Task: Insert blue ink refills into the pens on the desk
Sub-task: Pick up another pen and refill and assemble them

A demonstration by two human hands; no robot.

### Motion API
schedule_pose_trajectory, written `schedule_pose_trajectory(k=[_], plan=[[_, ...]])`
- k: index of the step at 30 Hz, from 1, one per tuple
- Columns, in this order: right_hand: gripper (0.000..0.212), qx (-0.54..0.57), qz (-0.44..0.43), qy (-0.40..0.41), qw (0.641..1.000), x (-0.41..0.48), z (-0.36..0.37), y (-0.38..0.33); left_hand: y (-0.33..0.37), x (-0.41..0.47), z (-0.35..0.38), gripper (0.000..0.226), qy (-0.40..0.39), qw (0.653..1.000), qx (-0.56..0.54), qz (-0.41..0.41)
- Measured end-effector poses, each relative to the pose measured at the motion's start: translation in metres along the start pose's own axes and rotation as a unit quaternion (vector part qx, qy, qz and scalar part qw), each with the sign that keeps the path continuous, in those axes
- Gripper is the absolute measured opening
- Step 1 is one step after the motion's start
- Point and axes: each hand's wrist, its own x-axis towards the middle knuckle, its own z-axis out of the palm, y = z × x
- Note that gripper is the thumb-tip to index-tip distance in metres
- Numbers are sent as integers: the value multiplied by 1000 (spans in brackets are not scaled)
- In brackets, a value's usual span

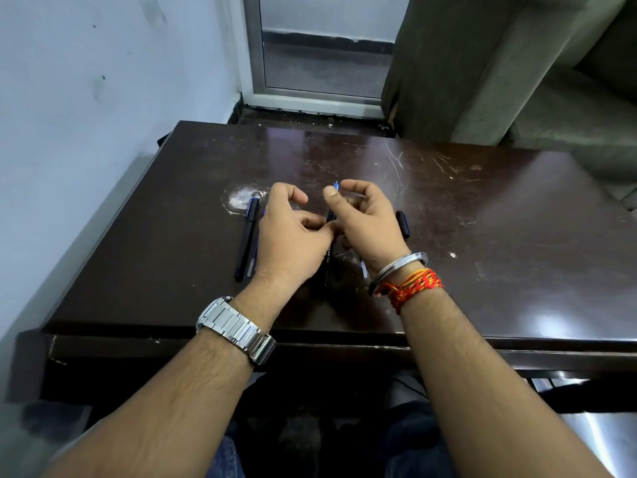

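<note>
Right hand (pixel 365 219) pinches a refill (pixel 336 185), tip up; left hand (pixel 293 232) pinches something hidden, likely a pen (pixel 327 260). Risk: misaligned refill bends or slips onto counter (pixel 482 236).

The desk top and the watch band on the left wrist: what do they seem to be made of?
Desk: probably wood or laminate with a glossy dark brown finish; it reflects light and shows pale scratches and a worn white patch. Watch band: apparently metal, silver and polished, made of flat links that catch bright highlights.
</note>
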Motion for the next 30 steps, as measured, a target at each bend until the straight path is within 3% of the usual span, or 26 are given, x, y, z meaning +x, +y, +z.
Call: schedule_pose_trajectory(k=[2,6,11,15,18,23,27,30], plan=[[31,-22,-7,-1,1000,-2,1,0,0,0,0,48,1,1000,6,3],[22,45,16,-7,999,-1,1,-3,-1,0,0,49,4,1000,5,1],[24,-17,-4,-5,1000,-2,1,-1,0,0,1,49,5,1000,11,4],[18,40,21,-9,999,-1,1,-4,0,0,1,51,2,1000,4,0],[30,-21,-2,-5,1000,-3,3,-1,0,0,1,49,4,1000,4,0],[21,35,20,-13,999,-3,1,-4,-1,-1,2,49,5,1000,7,2],[29,-29,5,-17,999,-5,2,-3,-1,0,1,49,3,1000,6,3],[23,18,24,-21,999,-4,1,-5,-1,-1,1,49,-1,1000,4,0]])
